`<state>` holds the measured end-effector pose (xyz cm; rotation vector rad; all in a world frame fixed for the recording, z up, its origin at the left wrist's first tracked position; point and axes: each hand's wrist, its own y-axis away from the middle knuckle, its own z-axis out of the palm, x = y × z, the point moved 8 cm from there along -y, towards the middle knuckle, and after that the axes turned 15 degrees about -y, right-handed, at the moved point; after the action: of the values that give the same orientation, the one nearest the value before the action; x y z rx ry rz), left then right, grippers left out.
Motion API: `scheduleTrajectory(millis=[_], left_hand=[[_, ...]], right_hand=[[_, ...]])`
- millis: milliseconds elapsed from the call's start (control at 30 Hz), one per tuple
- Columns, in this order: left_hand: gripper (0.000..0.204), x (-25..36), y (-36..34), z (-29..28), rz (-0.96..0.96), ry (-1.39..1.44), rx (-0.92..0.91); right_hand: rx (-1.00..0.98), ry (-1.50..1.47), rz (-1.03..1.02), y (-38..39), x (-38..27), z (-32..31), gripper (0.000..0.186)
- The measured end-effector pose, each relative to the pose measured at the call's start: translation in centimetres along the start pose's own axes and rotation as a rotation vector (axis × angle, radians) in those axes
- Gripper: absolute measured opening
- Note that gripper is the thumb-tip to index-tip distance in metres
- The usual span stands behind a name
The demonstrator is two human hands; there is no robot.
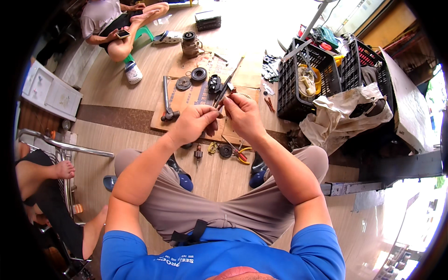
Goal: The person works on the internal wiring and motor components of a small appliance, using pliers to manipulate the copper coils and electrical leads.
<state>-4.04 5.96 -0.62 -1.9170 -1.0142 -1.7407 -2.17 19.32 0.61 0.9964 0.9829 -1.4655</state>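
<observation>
My left hand (193,125) and my right hand (243,116) meet over a cardboard sheet, both closed in a pinch. Whatever my left fingers hold is too small and hidden to name. At my right fingertips a small reddish-brown piece (233,92) sticks out. A long dark, thin tool (228,83) slants up just beyond the hands; I cannot tell whether it is held. Past my fingers lie a black part (214,84), a black ring-shaped part (199,73) and a round metal disc (184,84). Below my hands is a motor armature (198,155).
A hammer (167,100) lies at the cardboard's (161,120) left edge, a motor housing (189,45) at its far end. Red-and-yellow pliers (242,155) lie near my feet. Black crates (303,95) and a cloth (343,109) stand right. A seated person (109,28) holds a phone.
</observation>
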Motion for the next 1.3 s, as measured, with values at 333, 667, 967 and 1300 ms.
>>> scheduleTrajectory(millis=[333, 667, 967, 1300], left_hand=[[0.021, -0.2, 0.2, 0.8, -0.097, 0.359, -0.148], [0.018, -0.4, 0.2, -0.1, -0.102, 0.144, 0.080], [0.019, 0.1, 0.3, 1.0, -0.087, 0.466, -0.180], [0.017, -0.4, 0.5, 0.2, -0.120, 0.322, -0.062]], right_hand=[[-0.096, -0.164, 0.022, 0.2, -0.1, 1.1, 0.018], [-0.057, 0.060, -0.109, 0.6, -0.1, 1.2, 0.016], [-0.043, -0.126, -0.044, 0.4, -0.4, 1.0, 0.015], [-0.099, -0.099, -0.070, 0.6, -0.4, 1.2, 0.013]])
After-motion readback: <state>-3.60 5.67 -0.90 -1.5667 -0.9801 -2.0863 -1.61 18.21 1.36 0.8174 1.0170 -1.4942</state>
